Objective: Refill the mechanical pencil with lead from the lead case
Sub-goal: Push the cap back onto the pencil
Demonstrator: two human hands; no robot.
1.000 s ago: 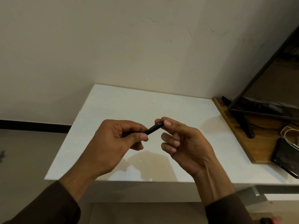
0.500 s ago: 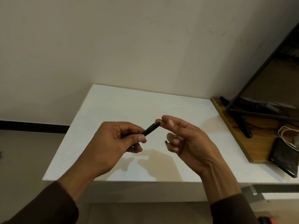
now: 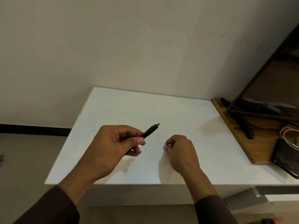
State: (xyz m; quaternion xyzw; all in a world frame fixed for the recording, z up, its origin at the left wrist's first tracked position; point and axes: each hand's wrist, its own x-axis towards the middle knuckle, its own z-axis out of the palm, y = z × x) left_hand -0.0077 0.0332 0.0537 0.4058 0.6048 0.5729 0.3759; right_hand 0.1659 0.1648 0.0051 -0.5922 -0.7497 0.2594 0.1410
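Observation:
A black mechanical pencil (image 3: 149,131) points up and to the right out of my left hand (image 3: 116,143), which grips its lower half above the white table (image 3: 161,107). Its upper end shows a small pale tip with no cap on it. My right hand (image 3: 179,151) is down at the table surface to the right of the pencil, fingers curled together around something small and dark at the fingertips; I cannot tell what it is. No lead case is in view.
A wooden board (image 3: 242,135) lies at the table's right side under a black metal stand (image 3: 242,120). A black phone (image 3: 286,157) and a white cable (image 3: 289,135) rest at the far right. A wall stands behind the table.
My right hand left the pencil's upper end and dropped to the table on the right, fingers closing. The pencil's end is now bare. My left hand kept its hold.

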